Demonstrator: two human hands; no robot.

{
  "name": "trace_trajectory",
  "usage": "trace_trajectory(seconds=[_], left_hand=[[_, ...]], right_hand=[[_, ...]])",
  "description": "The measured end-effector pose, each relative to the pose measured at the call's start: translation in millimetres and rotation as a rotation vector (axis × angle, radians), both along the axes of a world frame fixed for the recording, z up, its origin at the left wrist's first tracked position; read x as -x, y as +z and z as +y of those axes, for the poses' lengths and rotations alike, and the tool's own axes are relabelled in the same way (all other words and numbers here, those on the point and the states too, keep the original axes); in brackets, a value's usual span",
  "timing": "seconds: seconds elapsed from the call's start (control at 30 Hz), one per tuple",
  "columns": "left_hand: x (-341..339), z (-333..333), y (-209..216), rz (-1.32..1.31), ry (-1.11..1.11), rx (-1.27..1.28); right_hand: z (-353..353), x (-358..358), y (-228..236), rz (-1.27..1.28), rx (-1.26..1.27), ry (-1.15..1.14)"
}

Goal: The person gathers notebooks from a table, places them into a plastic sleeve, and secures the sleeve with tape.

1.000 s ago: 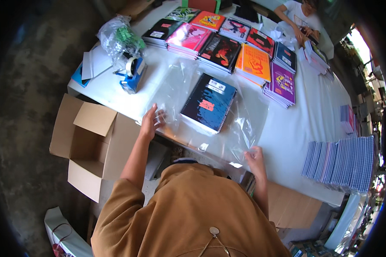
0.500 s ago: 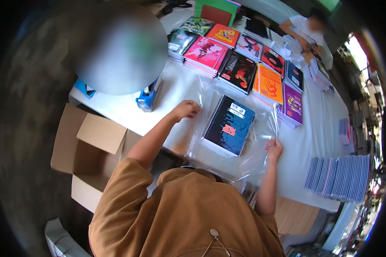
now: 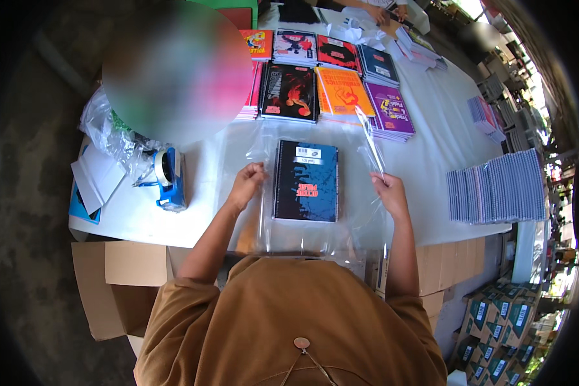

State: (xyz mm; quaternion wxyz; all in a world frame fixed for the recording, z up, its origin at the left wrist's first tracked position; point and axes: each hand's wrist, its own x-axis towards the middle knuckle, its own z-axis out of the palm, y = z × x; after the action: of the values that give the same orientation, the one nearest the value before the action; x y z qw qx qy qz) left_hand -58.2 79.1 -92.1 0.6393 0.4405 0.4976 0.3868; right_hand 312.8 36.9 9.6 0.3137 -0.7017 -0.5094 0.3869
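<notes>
A spiral-bound notebook [image 3: 307,186] with a black and blue cover lies in front of me on a clear plastic sheet [image 3: 360,222]. The sheet stretches past the notebook on both sides and hangs toward my body. At the notebook's left, my left hand [image 3: 246,185] is closed, with its fingertips pinched at the plastic's edge. My right hand [image 3: 390,193] grips the sheet's raised right edge between thumb and fingers. A shiny fold of plastic stands up from that hand.
Beyond the notebook stand stacks of colourful notebooks [image 3: 346,90]. A blue tape dispenser [image 3: 170,183] and crumpled plastic [image 3: 112,132] are at left. More bound notebooks [image 3: 495,186] stand at right. Open cardboard box [image 3: 135,264] below the table; a co-worker's hands [image 3: 389,14] at the far side.
My view has turned, so the table now appears squarer to me. The left hand's fingers have closed at the plastic's edge. The right hand still holds the sheet; the notebook stays on it.
</notes>
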Motion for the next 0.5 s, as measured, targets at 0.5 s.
trace_trajectory(seconds=[0.5], left_hand=[[10, 12, 23, 0.14, 0.409, 0.007]], right_hand=[[-2, -9, -18, 0.163, -0.292, -0.054]])
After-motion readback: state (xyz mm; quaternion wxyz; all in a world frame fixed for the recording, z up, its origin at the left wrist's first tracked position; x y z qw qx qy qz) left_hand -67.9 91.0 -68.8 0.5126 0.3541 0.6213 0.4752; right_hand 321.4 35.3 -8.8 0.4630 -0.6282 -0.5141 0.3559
